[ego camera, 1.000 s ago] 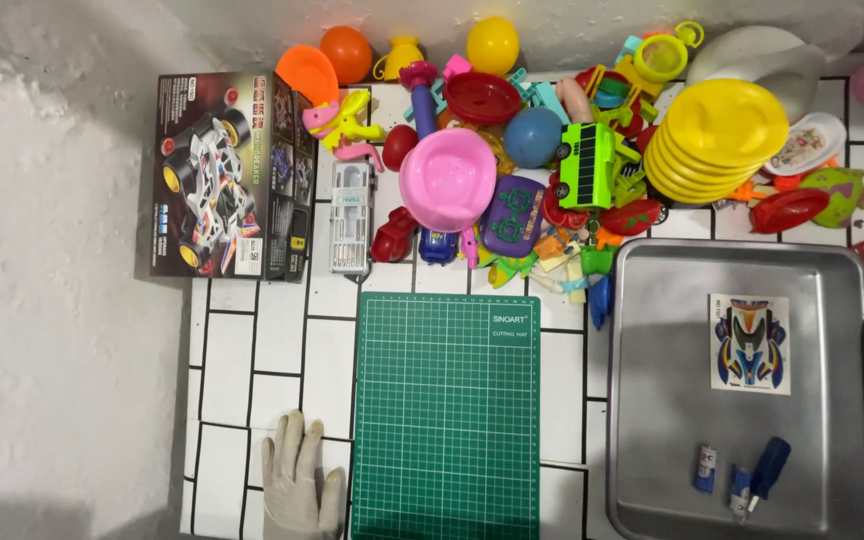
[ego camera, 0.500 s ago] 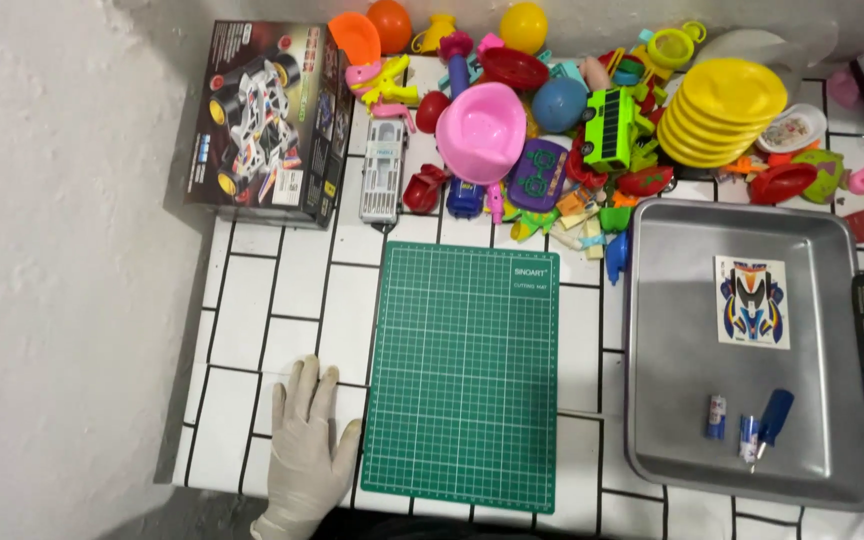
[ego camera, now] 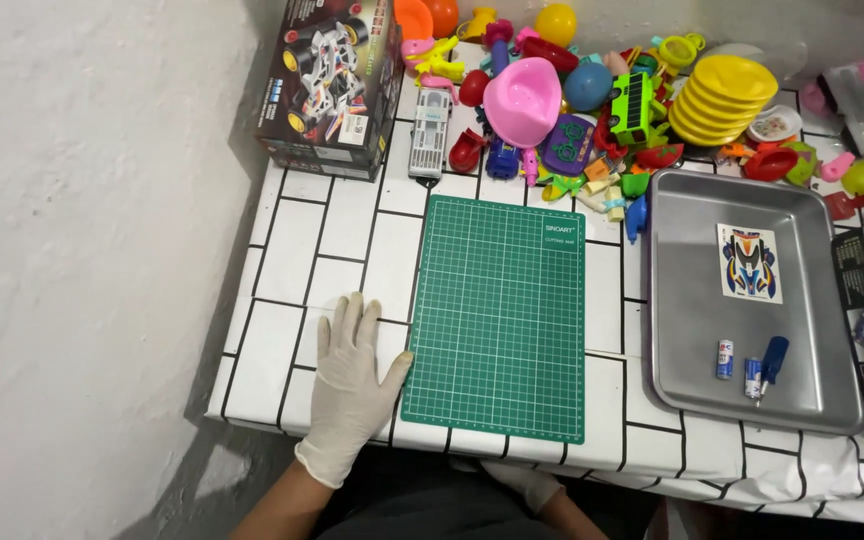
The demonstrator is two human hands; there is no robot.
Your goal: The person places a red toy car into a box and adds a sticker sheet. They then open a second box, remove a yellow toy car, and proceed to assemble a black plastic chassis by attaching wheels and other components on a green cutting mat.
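My left hand [ego camera: 352, 385], in a white glove, lies flat with fingers spread on the white tiled counter [ego camera: 292, 250], its thumb touching the left edge of a green cutting mat [ego camera: 500, 315]. It holds nothing. My right hand [ego camera: 524, 484] is mostly hidden below the counter's front edge; only a bit of white glove shows. A steel tray [ego camera: 692, 330] to the right of the mat holds a sticker sheet [ego camera: 749, 263], two small batteries [ego camera: 737, 366] and a blue-handled screwdriver [ego camera: 772, 360].
A toy car box [ego camera: 332, 85] stands at the back left. Behind the mat lies a heap of colourful plastic toys with a pink potty [ego camera: 522, 100] and stacked yellow plates [ego camera: 722, 98]. A white wall runs along the left. Dark packages lie at the right edge.
The view has tilted down and closer. My left hand has slid further up onto the counter, beside the mat's left edge.
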